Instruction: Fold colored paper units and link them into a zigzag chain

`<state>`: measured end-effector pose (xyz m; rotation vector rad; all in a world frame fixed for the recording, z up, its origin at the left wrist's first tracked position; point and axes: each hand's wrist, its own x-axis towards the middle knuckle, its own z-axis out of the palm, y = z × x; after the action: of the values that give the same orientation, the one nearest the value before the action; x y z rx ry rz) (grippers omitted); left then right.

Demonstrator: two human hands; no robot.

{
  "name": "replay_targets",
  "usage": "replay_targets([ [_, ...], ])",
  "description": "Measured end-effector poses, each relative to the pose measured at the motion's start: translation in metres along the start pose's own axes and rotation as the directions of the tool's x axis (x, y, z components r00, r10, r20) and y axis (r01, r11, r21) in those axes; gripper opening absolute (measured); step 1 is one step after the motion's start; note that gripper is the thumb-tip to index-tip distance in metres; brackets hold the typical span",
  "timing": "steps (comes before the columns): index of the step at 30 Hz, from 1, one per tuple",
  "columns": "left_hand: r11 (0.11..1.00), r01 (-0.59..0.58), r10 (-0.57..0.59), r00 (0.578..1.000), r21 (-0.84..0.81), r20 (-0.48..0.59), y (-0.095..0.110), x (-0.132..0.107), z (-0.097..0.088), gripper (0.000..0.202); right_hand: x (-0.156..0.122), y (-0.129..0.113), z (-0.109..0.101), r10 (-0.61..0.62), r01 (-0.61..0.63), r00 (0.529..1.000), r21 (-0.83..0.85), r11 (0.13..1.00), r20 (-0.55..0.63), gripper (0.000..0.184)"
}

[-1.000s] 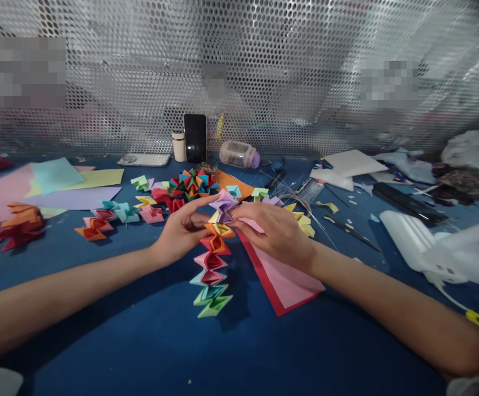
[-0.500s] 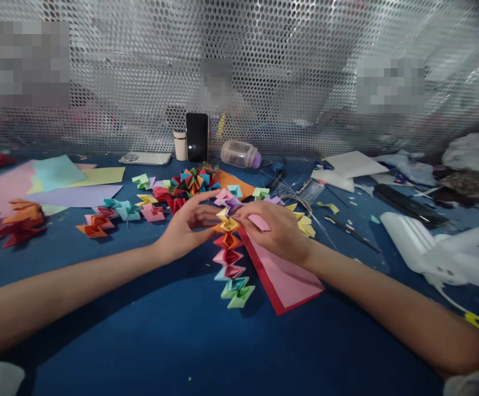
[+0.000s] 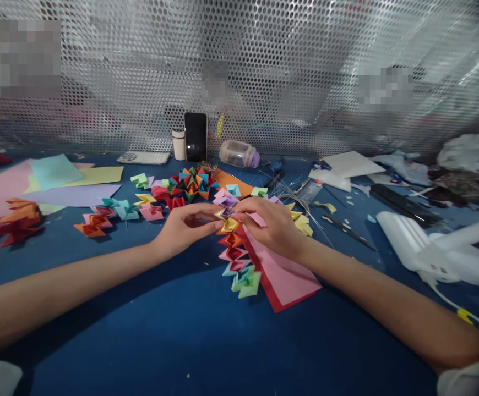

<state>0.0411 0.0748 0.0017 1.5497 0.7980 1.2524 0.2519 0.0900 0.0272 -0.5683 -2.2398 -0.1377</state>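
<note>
A chain of folded origami paper units (image 3: 234, 254) hangs toward me in the middle, running from purple and yellow through orange, red and pink to blue and green. My left hand (image 3: 185, 226) grips its upper yellow and purple part from the left, thumb and fingers closing on the edge. From the right, my right hand (image 3: 270, 223) pinches the same upper end with thumb and forefinger. What exactly lies between the right fingertips is partly hidden. Pink and red paper sheets (image 3: 289, 283) lie beneath my right hand. Just behind the hands sits a multicoloured origami ball (image 3: 194, 182).
Loose folded units (image 3: 126, 210) and coloured sheets (image 3: 78, 195) lie to the left. At the back are a phone (image 3: 195, 136), a white bottle (image 3: 179, 145) and a clear jar (image 3: 238, 153). Scissors (image 3: 349, 231), a black case (image 3: 404, 204) and a white device (image 3: 425, 247) are on the right.
The lower end of the paper chain has swung right and slightly up. My left thumb and fingers have closed in on its upper part; my right hand keeps its pinch.
</note>
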Motion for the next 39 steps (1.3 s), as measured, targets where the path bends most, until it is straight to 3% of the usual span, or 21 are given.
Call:
replay_targets([
  [4,0.999,0.008,-0.004,0.998,0.052,-0.070,-0.002,-0.001,-0.001,0.023,-0.001,-0.005,0.002,-0.003,0.007,1.000,0.126,0.992,-0.029,0.008],
  [10,0.981,-0.085,0.108,0.986,0.175,-0.126,0.000,0.000,-0.004,0.008,-0.003,-0.005,0.006,0.009,0.007,0.996,0.180,0.984,-0.086,0.018],
  [15,0.992,-0.054,0.067,0.991,0.117,-0.114,0.000,0.000,-0.002,0.007,-0.006,-0.009,0.012,0.078,-0.046,0.983,0.193,0.980,-0.163,0.017],
  [18,0.994,-0.013,0.022,0.996,0.108,-0.083,-0.002,0.001,-0.002,0.010,-0.010,-0.011,0.017,0.179,-0.146,0.975,0.230,0.962,-0.131,0.017],
  [24,0.968,-0.113,0.129,0.990,0.225,-0.058,-0.008,0.007,-0.007,0.012,-0.013,-0.009,0.027,0.430,-0.345,0.900,0.487,0.803,-0.071,0.014],
  [29,0.993,0.070,-0.071,0.997,0.090,0.010,-0.012,0.008,-0.006,0.017,-0.012,-0.008,0.032,0.544,-0.448,0.838,0.632,0.633,0.048,0.015],
  [32,0.994,0.098,-0.099,0.995,0.043,0.013,-0.013,0.009,-0.003,0.020,-0.013,-0.005,0.034,0.592,-0.485,0.801,0.672,0.560,0.085,0.019],
  [36,0.996,0.084,-0.081,0.990,0.024,-0.117,-0.010,0.010,-0.002,0.031,-0.013,0.000,0.036,0.626,-0.477,0.778,0.701,0.531,0.055,0.021],
  [37,0.996,0.094,-0.094,0.990,-0.008,-0.103,-0.009,0.009,-0.003,0.033,-0.013,0.000,0.036,0.628,-0.472,0.777,0.704,0.531,0.047,0.021],
  [39,0.991,0.103,-0.101,0.994,-0.079,0.030,-0.006,0.008,-0.004,0.045,-0.014,0.000,0.035,0.625,-0.478,0.778,0.697,0.534,0.055,0.020],
])
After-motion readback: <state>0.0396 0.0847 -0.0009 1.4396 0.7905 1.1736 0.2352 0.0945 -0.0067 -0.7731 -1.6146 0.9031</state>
